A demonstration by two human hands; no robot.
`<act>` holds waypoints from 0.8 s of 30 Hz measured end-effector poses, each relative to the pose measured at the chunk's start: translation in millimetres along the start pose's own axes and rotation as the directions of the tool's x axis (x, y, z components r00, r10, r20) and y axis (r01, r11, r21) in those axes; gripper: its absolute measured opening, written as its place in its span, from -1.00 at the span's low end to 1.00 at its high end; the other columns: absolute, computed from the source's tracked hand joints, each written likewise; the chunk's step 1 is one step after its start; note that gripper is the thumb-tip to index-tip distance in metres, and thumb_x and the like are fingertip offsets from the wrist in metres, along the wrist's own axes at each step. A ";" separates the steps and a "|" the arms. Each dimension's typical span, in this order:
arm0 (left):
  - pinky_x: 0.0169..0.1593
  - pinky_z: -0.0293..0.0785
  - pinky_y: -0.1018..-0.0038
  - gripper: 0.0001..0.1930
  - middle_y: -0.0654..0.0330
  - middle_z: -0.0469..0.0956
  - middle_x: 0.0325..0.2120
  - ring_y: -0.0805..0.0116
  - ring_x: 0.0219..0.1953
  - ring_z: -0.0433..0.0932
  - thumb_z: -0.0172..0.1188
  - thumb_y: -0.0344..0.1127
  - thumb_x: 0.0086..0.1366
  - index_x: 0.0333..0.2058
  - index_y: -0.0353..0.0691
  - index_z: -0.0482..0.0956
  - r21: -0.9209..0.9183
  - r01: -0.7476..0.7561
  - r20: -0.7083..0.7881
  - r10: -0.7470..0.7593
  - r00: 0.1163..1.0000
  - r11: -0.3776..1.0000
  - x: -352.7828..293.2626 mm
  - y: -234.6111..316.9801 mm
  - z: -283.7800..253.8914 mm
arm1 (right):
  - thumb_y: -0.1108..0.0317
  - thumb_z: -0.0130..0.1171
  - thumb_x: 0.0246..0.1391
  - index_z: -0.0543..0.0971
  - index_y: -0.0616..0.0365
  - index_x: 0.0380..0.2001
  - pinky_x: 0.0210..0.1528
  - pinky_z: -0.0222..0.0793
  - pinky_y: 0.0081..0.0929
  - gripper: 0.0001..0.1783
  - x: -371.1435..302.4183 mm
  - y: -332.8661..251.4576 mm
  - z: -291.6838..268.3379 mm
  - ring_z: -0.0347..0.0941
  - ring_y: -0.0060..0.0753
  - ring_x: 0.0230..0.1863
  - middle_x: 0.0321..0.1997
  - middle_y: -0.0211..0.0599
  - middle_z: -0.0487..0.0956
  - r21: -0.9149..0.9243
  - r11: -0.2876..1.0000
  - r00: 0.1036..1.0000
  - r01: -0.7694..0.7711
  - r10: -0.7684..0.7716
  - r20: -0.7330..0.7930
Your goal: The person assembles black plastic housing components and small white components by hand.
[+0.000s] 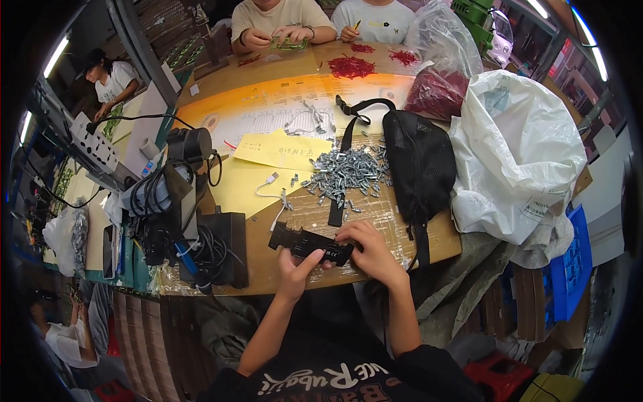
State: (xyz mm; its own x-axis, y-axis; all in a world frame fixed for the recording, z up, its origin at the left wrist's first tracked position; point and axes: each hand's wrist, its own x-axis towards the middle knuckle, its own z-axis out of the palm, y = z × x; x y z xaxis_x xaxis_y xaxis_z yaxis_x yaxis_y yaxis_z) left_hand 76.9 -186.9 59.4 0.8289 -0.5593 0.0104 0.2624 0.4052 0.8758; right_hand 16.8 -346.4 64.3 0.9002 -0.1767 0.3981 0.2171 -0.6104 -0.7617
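Note:
Both my hands hold a flat, dark plastic part with cut-outs and small pale markings, just above the near edge of the table. My left hand grips it from below, thumb laid over its face. At its other end, my right hand closes its fingers on the edge. A white cable with a USB plug runs down to the left end of the part; whether it is joined there I cannot tell. Beyond my hands lies a heap of small silvery metal pieces, a few of them scattered toward me.
A black waist bag and a white sack stand to the right. On the left are a tangle of black cables and a power strip. Yellow paper lies mid-table. Across it, two people handle parts near red piles.

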 end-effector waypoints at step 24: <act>-0.45 0.45 0.56 -0.74 0.14 0.48 -0.44 0.42 -0.52 0.48 0.10 -0.48 0.07 -0.23 -0.38 0.33 -0.031 0.022 0.027 -0.021 0.999 0.999 1.2 -3.3 -4.3 | 0.52 0.15 -0.17 0.43 0.23 -0.24 -0.14 0.23 -0.37 -0.68 4.9 14.3 17.6 0.31 -0.11 -0.18 -0.26 -0.16 0.38 -0.243 0.953 0.953 -0.183 0.111 -0.280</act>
State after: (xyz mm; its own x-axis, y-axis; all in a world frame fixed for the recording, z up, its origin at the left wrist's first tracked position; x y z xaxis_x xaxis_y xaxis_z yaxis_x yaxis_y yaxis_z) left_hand 79.1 -185.8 54.4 0.8097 -0.5869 0.0048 0.2955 0.4148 0.8606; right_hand 30.9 -342.4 46.4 0.7765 -0.4527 0.4382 -0.0493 -0.7371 -0.6740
